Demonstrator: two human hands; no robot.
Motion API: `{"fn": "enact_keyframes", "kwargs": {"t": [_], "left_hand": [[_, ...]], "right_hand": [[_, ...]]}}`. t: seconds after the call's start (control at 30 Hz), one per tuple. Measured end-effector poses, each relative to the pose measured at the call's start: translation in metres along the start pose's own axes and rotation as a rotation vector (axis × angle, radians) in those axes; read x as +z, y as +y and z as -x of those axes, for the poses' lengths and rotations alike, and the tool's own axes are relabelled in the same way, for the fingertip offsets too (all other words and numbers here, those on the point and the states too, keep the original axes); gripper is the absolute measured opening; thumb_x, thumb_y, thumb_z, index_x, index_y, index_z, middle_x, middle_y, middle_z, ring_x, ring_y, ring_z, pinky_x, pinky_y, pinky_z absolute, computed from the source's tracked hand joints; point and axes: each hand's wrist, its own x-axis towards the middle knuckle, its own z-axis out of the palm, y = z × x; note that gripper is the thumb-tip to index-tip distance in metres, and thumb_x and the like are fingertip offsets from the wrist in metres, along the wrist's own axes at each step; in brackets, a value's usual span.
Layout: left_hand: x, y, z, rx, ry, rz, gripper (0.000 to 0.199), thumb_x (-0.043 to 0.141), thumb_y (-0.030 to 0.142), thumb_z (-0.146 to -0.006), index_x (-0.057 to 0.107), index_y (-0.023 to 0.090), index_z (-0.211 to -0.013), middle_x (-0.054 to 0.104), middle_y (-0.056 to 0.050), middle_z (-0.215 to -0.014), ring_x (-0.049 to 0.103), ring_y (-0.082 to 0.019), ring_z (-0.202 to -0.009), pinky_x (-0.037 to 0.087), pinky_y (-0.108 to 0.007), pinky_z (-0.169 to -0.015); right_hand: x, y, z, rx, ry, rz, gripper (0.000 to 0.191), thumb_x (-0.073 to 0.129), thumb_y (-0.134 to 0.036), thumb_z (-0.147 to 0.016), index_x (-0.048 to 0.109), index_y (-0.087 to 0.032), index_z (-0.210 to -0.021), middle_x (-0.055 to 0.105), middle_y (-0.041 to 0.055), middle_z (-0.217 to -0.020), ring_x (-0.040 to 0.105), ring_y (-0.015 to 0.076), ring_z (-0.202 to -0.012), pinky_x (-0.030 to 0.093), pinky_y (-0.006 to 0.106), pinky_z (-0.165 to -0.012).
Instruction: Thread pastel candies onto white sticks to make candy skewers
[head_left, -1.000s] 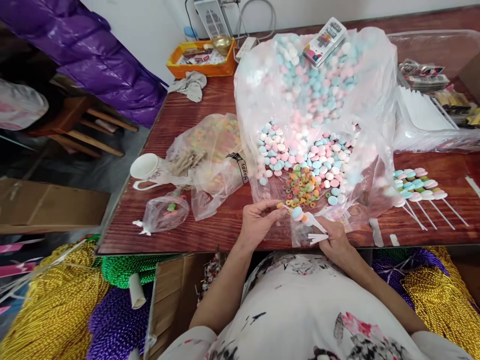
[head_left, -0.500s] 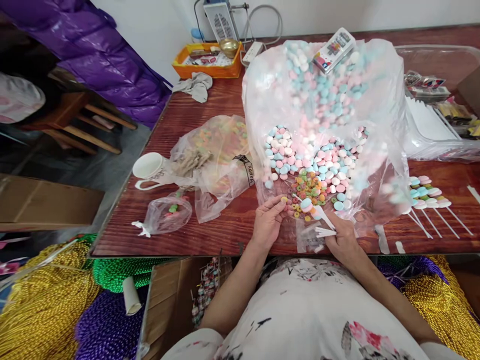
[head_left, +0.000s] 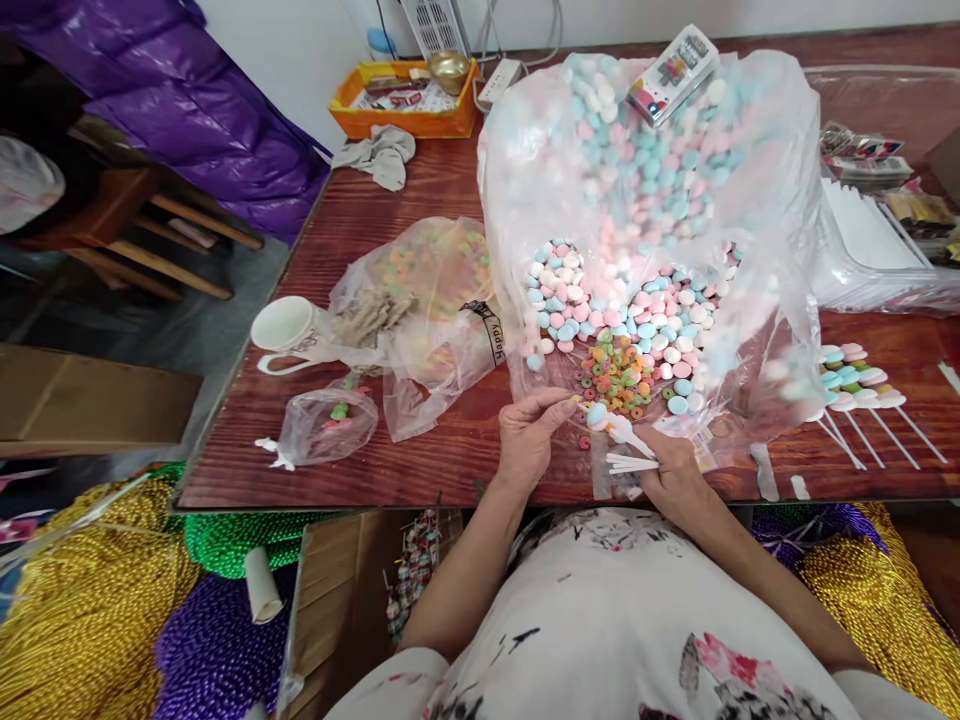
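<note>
My left hand (head_left: 527, 437) pinches a small yellow ring at the tip of a stick. My right hand (head_left: 670, 464) is closed round several white sticks (head_left: 631, 463); one of them bears blue, pink and white candies (head_left: 598, 416). Just beyond my hands lies a heap of small orange, green and yellow rings (head_left: 619, 375). Behind it, pink, blue and white candies (head_left: 671, 320) spill from a large clear bag (head_left: 757, 200). On the right of the table, several filled sticks (head_left: 859, 378) lie side by side.
A white mug (head_left: 283, 326), a bag of rings (head_left: 435, 260) and a small knotted bag (head_left: 330, 425) sit left. An orange tray (head_left: 405, 124) stands at the back. A plastic container (head_left: 877, 290) is at right, a small box (head_left: 673, 76) on the large bag.
My left hand has brought the yellow ring to the stick's tip. My right hand and its sticks have shifted slightly left. The whole view has shifted a little.
</note>
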Motion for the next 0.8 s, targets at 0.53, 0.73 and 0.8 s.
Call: {"fn": "enact_keyframes", "kwargs": {"t": [0.53,0.73,0.8], "left_hand": [[-0.013,-0.003,-0.007,0.242,-0.305,-0.801,0.013,0.071,0.022,-0.08,0.08,0.021,-0.089,0.065,-0.004,-0.078,0.06,-0.016,-0.074,0.048,-0.03,-0.071],[-0.014,-0.017,-0.004,0.31,-0.306,-0.893,0.011,0.069,0.019,-0.08,0.079,0.021,-0.084,0.065,-0.004,-0.073,0.06,-0.016,-0.072,0.049,-0.03,-0.07],[-0.013,-0.011,-0.003,0.223,-0.236,-0.691,0.006,0.074,0.022,-0.076,0.079,0.021,-0.079,0.069,-0.004,-0.074,0.063,-0.016,-0.073,0.051,-0.03,-0.072]], "right_hand": [[-0.026,0.035,0.019,0.077,0.324,-0.096,0.026,0.051,-0.011,-0.083,0.068,-0.021,-0.099,0.059,0.0,-0.068,0.052,0.017,-0.062,0.044,0.03,-0.063],[-0.013,0.036,0.034,0.03,0.209,-0.143,0.03,0.048,-0.007,-0.08,0.066,-0.02,-0.1,0.06,0.0005,-0.073,0.053,0.0162,-0.064,0.042,0.028,-0.061],[-0.008,0.032,0.035,-0.01,0.166,-0.132,0.028,0.046,-0.006,-0.079,0.063,-0.02,-0.095,0.058,0.0001,-0.071,0.05,0.015,-0.06,0.039,0.027,-0.058]]}}
